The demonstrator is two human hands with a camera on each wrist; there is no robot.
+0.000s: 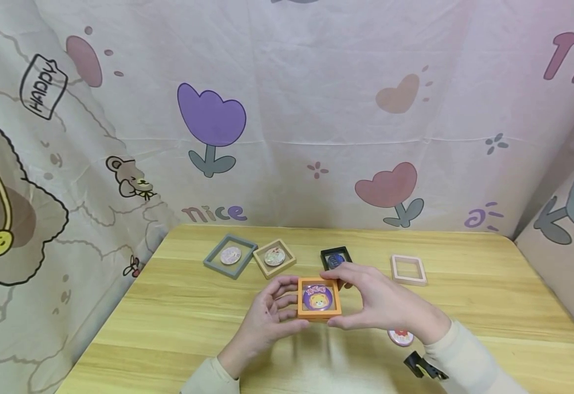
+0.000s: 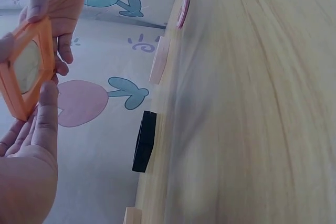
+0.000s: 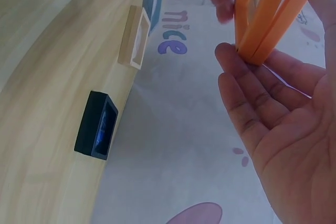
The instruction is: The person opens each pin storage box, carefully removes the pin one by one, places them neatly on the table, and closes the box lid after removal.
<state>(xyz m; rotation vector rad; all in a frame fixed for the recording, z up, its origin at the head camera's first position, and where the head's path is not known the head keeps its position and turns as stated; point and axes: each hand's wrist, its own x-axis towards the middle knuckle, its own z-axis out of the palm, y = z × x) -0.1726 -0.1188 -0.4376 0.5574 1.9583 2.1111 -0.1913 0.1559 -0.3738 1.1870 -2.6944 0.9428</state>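
Grey frame (image 1: 230, 255) and tan frame (image 1: 274, 258) left of and behind the orange frame (image 1: 319, 298), left hand (image 1: 267, 314) gripping its left edge, right hand (image 1: 377, 301) its right edge, held above the counter (image 1: 168, 317), black frame (image 1: 335, 257) just behind, pink frame (image 1: 408, 269) to the right.

I see a wooden table (image 1: 178, 306), grey frame (image 1: 230, 255), tan frame (image 1: 274, 258), black frame (image 1: 336, 257), pink frame (image 1: 408, 269), loose round badge (image 1: 400, 337), cartoon flower cloth (image 1: 287, 109) behind.
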